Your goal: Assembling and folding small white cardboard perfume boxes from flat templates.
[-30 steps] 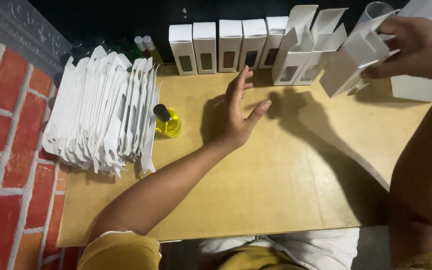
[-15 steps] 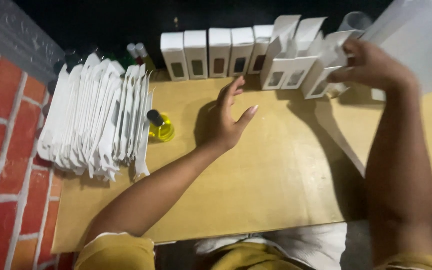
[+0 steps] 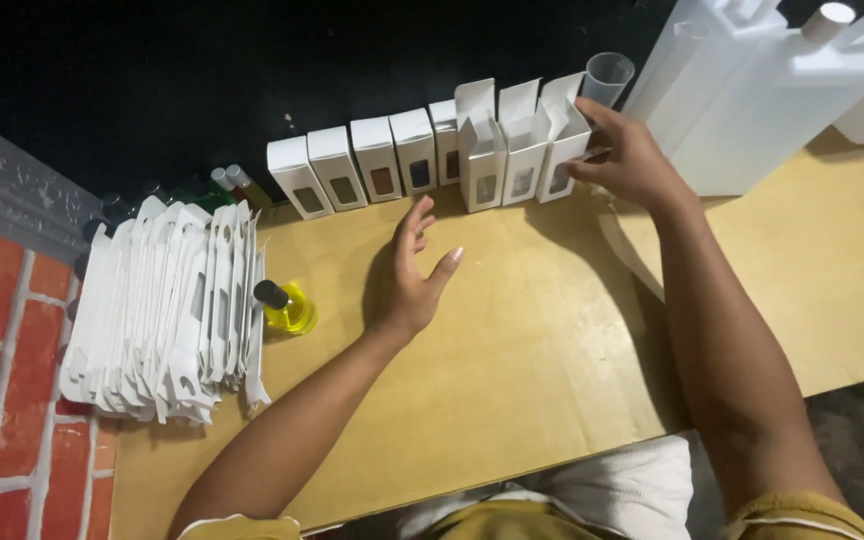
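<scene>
On my wooden table (image 3: 512,400), at the left, stands a thick stack of flat white cartons (image 3: 167,310), not folded yet, leaning together. Just beside it lies a small yellow bottle (image 3: 287,307) with a black cap. At the back edge, five closed white boxes (image 3: 377,160) with little windows stand in a row. Behind them to the left are some small bottles (image 3: 237,185). A clear plastic cup (image 3: 607,78) stands near big white jugs (image 3: 762,100). Red bricks (image 3: 2,330) are at the far left.
</scene>
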